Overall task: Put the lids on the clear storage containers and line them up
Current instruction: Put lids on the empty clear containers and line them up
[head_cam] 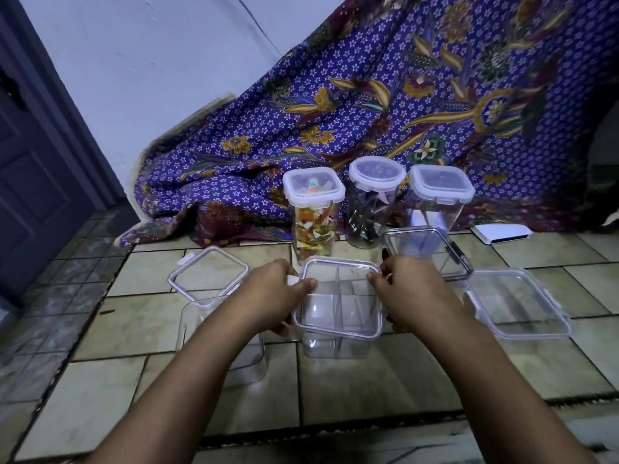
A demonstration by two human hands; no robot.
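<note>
1. Two hands on one lid (338, 289), on top of the divided box (336, 343) in the middle of the tiled floor (368, 390).
2. Grip of the left hand (278, 291): fingers curled round the left edge of the lid, thumb on top.
3. Grip of the right hand (413, 289): the same on the right edge, thumb on top, fingers bent down the side.
4. Lid a little askew on the rim; fully seated or not, cannot tell.
5. Just left, an open box (201, 329), with a loose left lid (209, 271) behind it.
6. To the right, a flat right lid (517, 304) on the tiles; behind the right hand, a dark-edged box (427, 251).
7. At the back, in a row before the cloth (402, 95): a scrap jar (314, 212), a round jar (375, 202) and a square jar (438, 199), all lidded.
</note>
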